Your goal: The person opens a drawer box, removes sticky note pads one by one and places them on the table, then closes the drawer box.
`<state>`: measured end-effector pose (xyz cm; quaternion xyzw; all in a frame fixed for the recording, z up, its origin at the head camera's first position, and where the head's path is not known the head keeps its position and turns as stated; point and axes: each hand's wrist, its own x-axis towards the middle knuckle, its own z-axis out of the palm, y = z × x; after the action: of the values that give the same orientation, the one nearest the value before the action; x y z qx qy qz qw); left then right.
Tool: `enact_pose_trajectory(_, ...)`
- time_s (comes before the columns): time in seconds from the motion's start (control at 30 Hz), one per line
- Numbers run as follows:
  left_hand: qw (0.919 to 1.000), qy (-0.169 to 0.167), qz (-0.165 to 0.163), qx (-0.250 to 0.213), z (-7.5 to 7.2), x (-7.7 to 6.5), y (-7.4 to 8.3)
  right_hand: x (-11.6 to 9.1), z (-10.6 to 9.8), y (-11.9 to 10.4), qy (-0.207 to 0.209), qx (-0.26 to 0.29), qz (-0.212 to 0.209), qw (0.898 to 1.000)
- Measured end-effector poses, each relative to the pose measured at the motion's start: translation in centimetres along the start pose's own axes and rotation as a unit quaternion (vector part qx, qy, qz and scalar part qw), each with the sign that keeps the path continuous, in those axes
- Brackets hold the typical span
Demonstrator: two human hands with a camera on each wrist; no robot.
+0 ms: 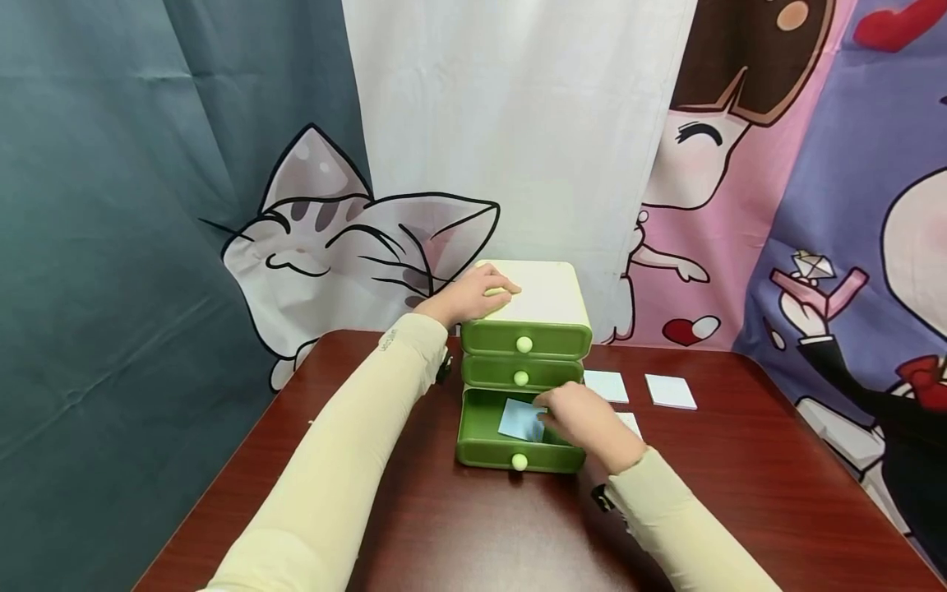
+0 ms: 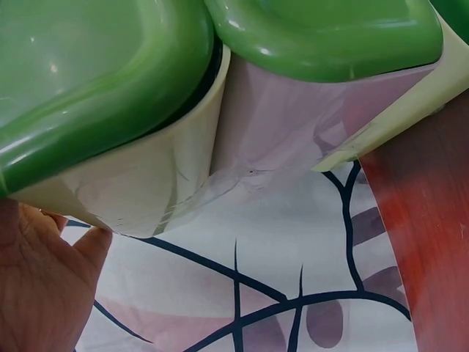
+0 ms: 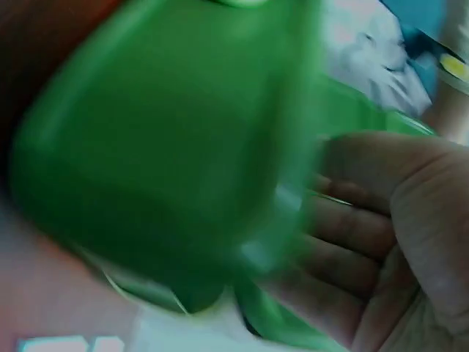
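A small desktop drawer cabinet [image 1: 543, 288] with a cream top and green fronts stands on the table. Its bottom drawer [image 1: 484, 452] is pulled out, and a light blue paper square [image 1: 520, 419] lies inside. On the cabinet's top left edge rests my left hand [image 1: 473, 294]; the left wrist view shows part of that hand [image 2: 51, 275] against the cream casing. My right hand [image 1: 592, 419] is over the right side of the pulled-out drawer, fingers bent loosely beside the blue square. In the blurred right wrist view, nothing shows in the right hand [image 3: 388, 227].
White square pieces lie right of the cabinet: one near it [image 1: 607, 386], another farther right [image 1: 670, 391], and a third partly hidden [image 1: 630, 423] behind my right hand. The reddish-brown table [image 1: 740, 477] meets a cartoon-printed curtain [image 1: 518, 123] at the back.
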<state>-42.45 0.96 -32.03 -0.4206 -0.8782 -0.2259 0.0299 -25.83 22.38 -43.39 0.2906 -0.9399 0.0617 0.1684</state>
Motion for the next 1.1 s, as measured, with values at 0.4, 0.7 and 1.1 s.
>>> enact_pose_trajectory(0.4,0.9999,-0.002,0.003,-0.011,0.2,-0.1,0.1,2.3,4.3,0.1,-0.126,-0.022,-0.01,0.992)
enact_pose_trajectory(0.7,1.0,-0.002,0.001,-0.003,-0.2,0.0,0.5,2.6,4.4,0.3,-0.084,-0.089,-0.044,0.991)
enact_pose_trajectory(1.1,1.0,0.0,0.002,0.001,-0.1,-0.1,0.3,2.8,4.7,2.1,-0.113,0.009,-0.037,0.993)
